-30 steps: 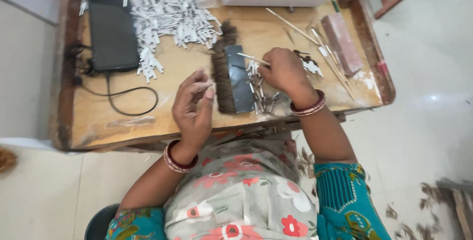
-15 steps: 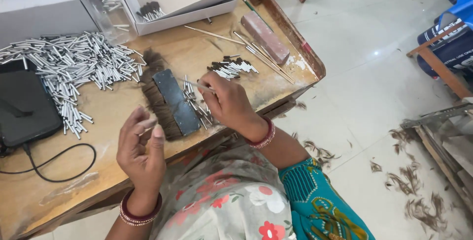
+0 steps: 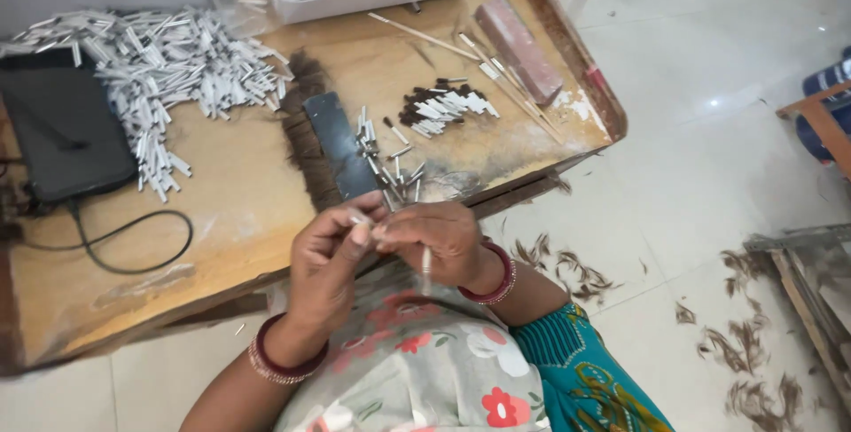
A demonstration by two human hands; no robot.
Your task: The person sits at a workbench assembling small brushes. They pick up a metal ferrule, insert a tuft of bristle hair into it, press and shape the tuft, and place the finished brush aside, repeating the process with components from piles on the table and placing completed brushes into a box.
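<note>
Left hand (image 3: 330,250) and right hand (image 3: 439,241) meet just over the near edge of the worn wooden worktable (image 3: 230,219), above the lap. Fingertips of both are pressed together, pinching a small silver metal tube (image 3: 362,217) btwn them. A 2nd thin pale tube piece (image 3: 426,261) hangs down from under the right hand; exact grip on it cannot be made out.

Nearby: loose silver tubes (image 3: 390,162) beside a dark flat rectangular block (image 3: 339,144) resting on a bundle of dark brown hair (image 3: 310,131). A small heap of tubes already tipped w/ dark hair (image 3: 443,106) sits farther back. Large pile of empty silver tubes (image 3: 168,69) lies at left, next to a black flat device w/ cable (image 3: 66,140).

Technique, judged: keep the tube level, pinch close to its open end, hold hands over the table so dropped pieces stay on it.
</note>
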